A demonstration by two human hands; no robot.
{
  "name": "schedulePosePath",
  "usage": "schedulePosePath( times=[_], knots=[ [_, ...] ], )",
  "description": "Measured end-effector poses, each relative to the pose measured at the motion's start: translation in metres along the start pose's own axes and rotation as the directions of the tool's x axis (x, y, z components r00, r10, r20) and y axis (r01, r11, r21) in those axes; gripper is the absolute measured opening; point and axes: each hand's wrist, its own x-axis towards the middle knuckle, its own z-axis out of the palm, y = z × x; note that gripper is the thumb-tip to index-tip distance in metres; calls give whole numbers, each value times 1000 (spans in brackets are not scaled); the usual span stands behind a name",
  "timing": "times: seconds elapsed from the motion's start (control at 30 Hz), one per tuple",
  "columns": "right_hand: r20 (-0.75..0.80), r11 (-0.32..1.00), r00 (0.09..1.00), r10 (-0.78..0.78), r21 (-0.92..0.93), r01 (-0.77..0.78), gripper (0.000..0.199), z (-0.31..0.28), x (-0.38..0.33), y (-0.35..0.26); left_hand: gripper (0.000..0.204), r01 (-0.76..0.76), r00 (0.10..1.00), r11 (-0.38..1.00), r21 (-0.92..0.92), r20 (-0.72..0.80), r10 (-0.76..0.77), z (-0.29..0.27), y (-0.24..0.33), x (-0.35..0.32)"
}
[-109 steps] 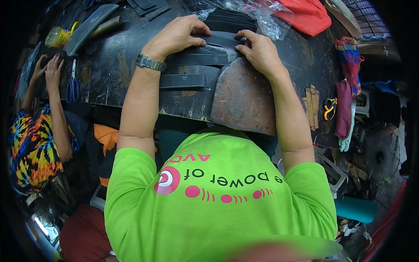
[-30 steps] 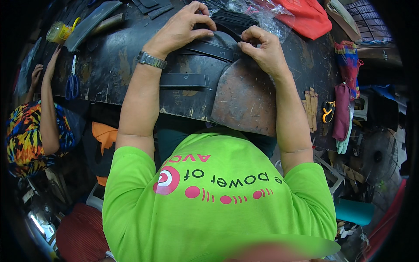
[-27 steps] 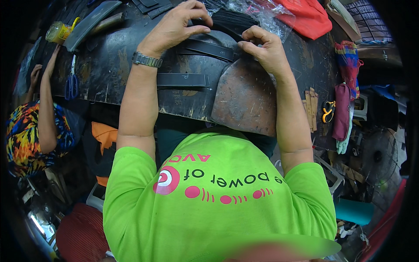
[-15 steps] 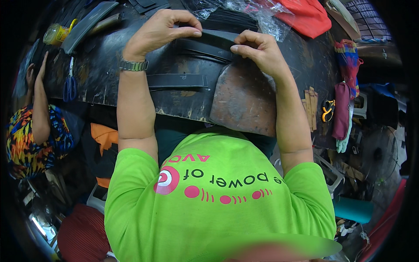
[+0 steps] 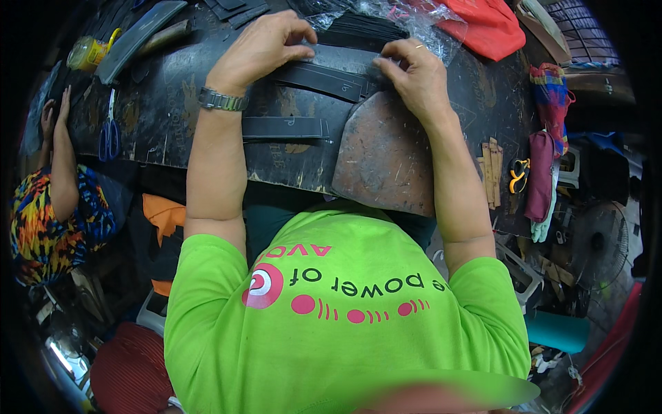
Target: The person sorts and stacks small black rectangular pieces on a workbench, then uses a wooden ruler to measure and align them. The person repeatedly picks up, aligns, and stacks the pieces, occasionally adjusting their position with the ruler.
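Both hands pinch one long black leather strip [image 5: 331, 77]: left hand [image 5: 265, 45] at its far end, right hand [image 5: 414, 72] at the near end, apparently aligning it. Below it lies a shorter black strip [image 5: 284, 127]; blue-handled scissors [image 5: 109, 134] rest far left.

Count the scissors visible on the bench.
2. Blue-handled scissors lie at the table's left edge, beside another person's arm. Yellow-handled scissors lie at the right edge by wooden strips. More may be hidden under the clutter.
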Motion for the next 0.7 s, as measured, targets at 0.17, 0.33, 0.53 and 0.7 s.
schedulePosePath(
  times=[0.17, 0.33, 0.53, 0.7],
  knots=[
    [-41, 986, 997, -61, -160, 53, 29, 5, 6, 18, 52, -4, 999, 1000, -7, -44, 3, 4, 7, 6],
    [-46, 992, 999, -28, -123, 23, 31, 8, 5, 23, 48, -105, 981, 992, 77, -157, 116, 6, 4, 4],
    [-57, 991, 998, 5, -134, -12, 31, 10, 5, 24, 49, 53, 982, 993, 101, -183, -34, 22, -4, 6],
    [-88, 991, 996, 1, -131, -13, 27, 12, 8, 27, 50, 88, 982, 996, 30, -167, -82, 27, -5, 8]
  ],
)
